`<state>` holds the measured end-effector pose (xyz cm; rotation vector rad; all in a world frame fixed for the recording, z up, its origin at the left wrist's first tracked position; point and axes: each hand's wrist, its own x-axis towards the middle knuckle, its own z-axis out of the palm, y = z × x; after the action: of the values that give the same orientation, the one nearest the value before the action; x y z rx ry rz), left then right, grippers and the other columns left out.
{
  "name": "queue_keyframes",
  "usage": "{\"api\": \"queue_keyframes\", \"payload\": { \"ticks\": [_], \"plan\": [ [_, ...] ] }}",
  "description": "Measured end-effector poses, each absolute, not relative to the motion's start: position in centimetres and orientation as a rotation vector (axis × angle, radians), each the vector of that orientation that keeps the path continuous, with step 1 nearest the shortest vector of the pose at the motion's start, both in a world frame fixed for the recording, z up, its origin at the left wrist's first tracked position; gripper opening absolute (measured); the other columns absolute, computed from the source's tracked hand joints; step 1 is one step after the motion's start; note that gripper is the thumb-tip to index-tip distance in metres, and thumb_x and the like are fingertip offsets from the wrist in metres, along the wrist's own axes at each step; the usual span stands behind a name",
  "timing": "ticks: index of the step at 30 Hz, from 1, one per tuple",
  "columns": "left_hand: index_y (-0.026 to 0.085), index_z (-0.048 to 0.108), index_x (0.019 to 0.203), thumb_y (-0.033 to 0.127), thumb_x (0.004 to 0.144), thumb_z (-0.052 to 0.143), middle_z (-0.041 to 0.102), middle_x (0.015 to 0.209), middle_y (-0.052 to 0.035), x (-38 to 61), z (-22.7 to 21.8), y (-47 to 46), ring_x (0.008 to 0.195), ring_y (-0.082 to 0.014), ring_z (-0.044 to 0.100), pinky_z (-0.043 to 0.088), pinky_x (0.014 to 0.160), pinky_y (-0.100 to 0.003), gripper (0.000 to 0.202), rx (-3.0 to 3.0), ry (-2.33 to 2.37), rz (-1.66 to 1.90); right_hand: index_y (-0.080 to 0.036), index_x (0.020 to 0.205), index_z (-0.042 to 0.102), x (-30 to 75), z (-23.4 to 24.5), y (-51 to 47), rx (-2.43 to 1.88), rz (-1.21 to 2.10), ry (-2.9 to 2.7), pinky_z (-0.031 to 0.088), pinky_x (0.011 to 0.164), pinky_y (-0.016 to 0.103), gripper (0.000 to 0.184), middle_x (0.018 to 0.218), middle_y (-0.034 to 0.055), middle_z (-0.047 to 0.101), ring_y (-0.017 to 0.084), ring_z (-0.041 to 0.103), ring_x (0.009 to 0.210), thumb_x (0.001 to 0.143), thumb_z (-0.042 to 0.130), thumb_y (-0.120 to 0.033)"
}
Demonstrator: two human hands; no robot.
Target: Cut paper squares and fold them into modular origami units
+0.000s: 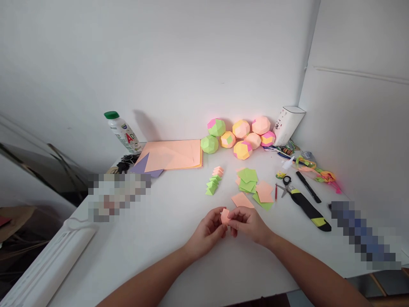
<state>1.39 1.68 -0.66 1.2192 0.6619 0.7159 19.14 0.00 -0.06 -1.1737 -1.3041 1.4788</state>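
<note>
L hand [211,227] & R hand [249,222] are pinching a sm. peach paper pc [225,216], w/ loose sheets [248,175] lying just beyond grip.

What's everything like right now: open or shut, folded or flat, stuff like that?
Small peach paper piece, folded
Left hand, pinching that piece
Right hand, pinching it too
Row of paper units, folded
Small green and peach sheets, flat, overlapping
Paper balls, assembled
Scissors, open
Plastic bottle, standing, cap on
Large peach sheet, flat
</note>
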Motion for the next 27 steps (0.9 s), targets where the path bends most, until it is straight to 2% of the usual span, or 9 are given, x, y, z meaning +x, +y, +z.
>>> {"api": "queue_keyframes", "payload": {
  "ticks": [3, 7, 9, 11, 15, 18, 21, 24, 27],
  "plan": [
    [0.021, 0.042, 0.121, 0.037, 0.083, 0.056, 0.055, 0.081, -0.0026, 1.4, -0.9, 1.7, 0.068, -0.0128, 0.05, 0.042, 0.066, -0.029, 0.043, 1.213, 0.659, 0.74, -0.017, 0.084, 0.053, 19.1, 0.0, 0.1, -1.135, 1.501, -1.26, 0.05, 0.054, 0.028, 0.019, 0.058, -0.0033, 0.06, 0.012, 0.059, 0.05, 0.077, 0.063, -0.031],
    [0.023, 0.043, 0.12, 0.036, 0.083, 0.056, 0.054, 0.079, -0.0005, 1.3, -0.6, 1.6, 0.067, -0.0121, 0.05, 0.043, 0.067, -0.028, 0.042, 1.206, 0.695, 0.761, -0.019, 0.098, 0.047, 19.1, 0.0, 0.1, -1.084, 1.556, -1.217, 0.052, 0.05, 0.028, 0.031, 0.076, 0.0005, 0.062, 0.014, 0.062, 0.058, 0.076, 0.064, -0.032],
    [0.024, 0.042, 0.12, 0.036, 0.083, 0.056, 0.053, 0.078, 0.0005, 1.3, -0.5, 1.5, 0.069, -0.0125, 0.051, 0.044, 0.068, -0.028, 0.042, 1.23, 0.697, 0.776, -0.017, 0.093, 0.051, 19.1, -0.1, 0.1, -1.136, 1.592, -1.277, 0.051, 0.047, 0.025, 0.027, 0.075, 0.001, 0.062, 0.013, 0.061, 0.059, 0.076, 0.064, -0.032],
    [0.024, 0.041, 0.121, 0.035, 0.083, 0.055, 0.055, 0.081, -0.0009, 1.4, -0.6, 1.4, 0.074, -0.014, 0.054, 0.045, 0.071, -0.029, 0.042, 1.273, 0.684, 0.785, -0.016, 0.081, 0.053, 19.1, -0.4, 0.0, -1.194, 1.596, -1.368, 0.048, 0.046, 0.023, 0.019, 0.063, -0.0012, 0.06, 0.011, 0.058, 0.053, 0.078, 0.061, -0.033],
    [0.023, 0.042, 0.123, 0.035, 0.084, 0.054, 0.059, 0.085, -0.0035, 1.4, -1.0, 1.3, 0.079, -0.0167, 0.056, 0.044, 0.075, -0.032, 0.043, 1.319, 0.687, 0.758, -0.016, 0.074, 0.054, 19.1, -0.7, -0.2, -1.249, 1.536, -1.478, 0.042, 0.046, 0.021, 0.018, 0.051, -0.0043, 0.054, 0.009, 0.052, 0.045, 0.081, 0.058, -0.032],
    [0.023, 0.043, 0.122, 0.038, 0.084, 0.053, 0.058, 0.087, -0.0034, 1.3, -0.8, 1.4, 0.078, -0.0165, 0.055, 0.043, 0.074, -0.031, 0.042, 1.279, 0.693, 0.71, -0.016, 0.071, 0.055, 19.0, -0.3, -0.2, -1.253, 1.436, -1.562, 0.038, 0.044, 0.021, 0.02, 0.051, -0.0042, 0.052, 0.009, 0.049, 0.045, 0.082, 0.057, -0.033],
    [0.023, 0.044, 0.12, 0.04, 0.084, 0.052, 0.055, 0.085, -0.0018, 1.2, -0.2, 1.5, 0.073, -0.0146, 0.05, 0.041, 0.069, -0.028, 0.041, 1.226, 0.702, 0.65, -0.016, 0.074, 0.058, 19.2, 0.3, -0.2, -1.182, 1.347, -1.635, 0.041, 0.049, 0.022, 0.017, 0.062, -0.0016, 0.055, 0.01, 0.051, 0.051, 0.081, 0.058, -0.032],
    [0.022, 0.044, 0.12, 0.041, 0.085, 0.048, 0.052, 0.082, -0.0009, 1.0, 0.2, 1.6, 0.069, -0.0136, 0.045, 0.039, 0.067, -0.028, 0.04, 1.233, 0.714, 0.6, -0.016, 0.079, 0.06, 19.5, 0.4, -0.1, -1.12, 1.381, -1.66, 0.044, 0.053, 0.023, 0.016, 0.068, -0.0001, 0.057, 0.011, 0.054, 0.056, 0.082, 0.058, -0.032],
    [0.022, 0.04, 0.125, 0.042, 0.087, 0.045, 0.051, 0.086, -0.0016, 0.9, 0.1, 1.6, 0.071, -0.0143, 0.044, 0.038, 0.069, -0.029, 0.043, 1.278, 0.717, 0.582, -0.016, 0.079, 0.059, 19.7, -0.1, -0.1, -1.118, 1.443, -1.623, 0.044, 0.053, 0.023, 0.018, 0.064, -0.0008, 0.056, 0.011, 0.055, 0.055, 0.082, 0.058, -0.033]
  ]
}}
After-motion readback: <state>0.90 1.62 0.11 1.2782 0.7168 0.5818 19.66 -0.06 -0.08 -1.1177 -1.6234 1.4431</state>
